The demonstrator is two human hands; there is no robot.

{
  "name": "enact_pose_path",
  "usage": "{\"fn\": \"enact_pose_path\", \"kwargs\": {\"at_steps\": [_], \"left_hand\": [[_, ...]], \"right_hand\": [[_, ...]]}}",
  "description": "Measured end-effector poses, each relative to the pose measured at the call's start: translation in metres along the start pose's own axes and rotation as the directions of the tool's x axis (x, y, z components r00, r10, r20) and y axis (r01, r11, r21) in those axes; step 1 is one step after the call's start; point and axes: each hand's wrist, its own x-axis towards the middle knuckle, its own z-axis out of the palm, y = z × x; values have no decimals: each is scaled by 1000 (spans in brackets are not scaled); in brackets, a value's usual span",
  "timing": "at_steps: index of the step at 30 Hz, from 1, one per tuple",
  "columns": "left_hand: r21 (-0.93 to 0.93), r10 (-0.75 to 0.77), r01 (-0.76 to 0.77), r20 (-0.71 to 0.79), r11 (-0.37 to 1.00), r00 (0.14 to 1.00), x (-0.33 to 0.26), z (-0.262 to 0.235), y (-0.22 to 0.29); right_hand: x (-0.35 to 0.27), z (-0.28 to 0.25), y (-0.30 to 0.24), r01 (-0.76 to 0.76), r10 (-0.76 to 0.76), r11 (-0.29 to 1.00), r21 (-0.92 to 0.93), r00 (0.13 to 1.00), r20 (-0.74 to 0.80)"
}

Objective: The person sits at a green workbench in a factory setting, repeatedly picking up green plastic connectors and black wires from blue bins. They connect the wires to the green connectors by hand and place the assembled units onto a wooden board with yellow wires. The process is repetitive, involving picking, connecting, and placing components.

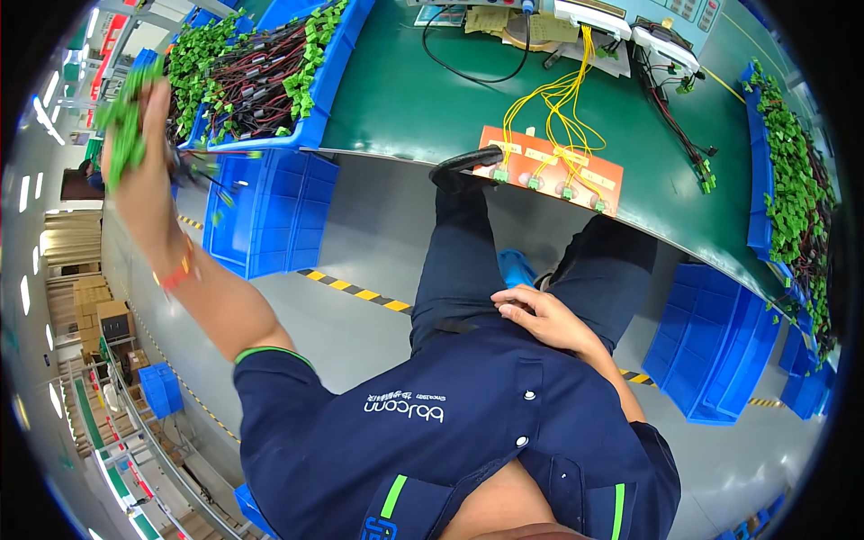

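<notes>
Out at the upper left, my raised left hand (151, 148) is closed around a bunch of wire leads with green connectors (124, 135), blurred by motion. Some lead ends dangle to the right of the hand, beside a blue bin (340, 58) heaped with similar red-and-black leads. My right hand (544, 319) lies on my lap with its fingers stretched out, holding nothing. Beyond it, at the table's near edge, an orange board (613, 171) carries several green connectors. Yellow wires (540, 99) run from this board to a device (594, 13) at the back.
Dark leads (666, 112) trail across the green table (405, 108) from a second device. Another blue bin (760, 171) of leads stands at the right. Blue crates (270, 211) are under the left end of the table, and more blue crates (711, 342) are under the right.
</notes>
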Motion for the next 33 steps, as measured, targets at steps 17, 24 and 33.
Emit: {"fn": "enact_pose_path", "kwargs": {"at_steps": [17,24,33], "left_hand": [[228,-2,-155,570,961,822,91,170,-228],[213,258,-393,471,895,843,55,149,-180],[236,255,-340,326,911,910,-60,114,-122]], "right_hand": [[-121,-149,-66,-6,-188,968,-252,652,-735],[-237,-329,-100,-291,-648,733,-615,-26,-761],[-280,-525,-106,-567,-585,544,-619,273,-764]]}}
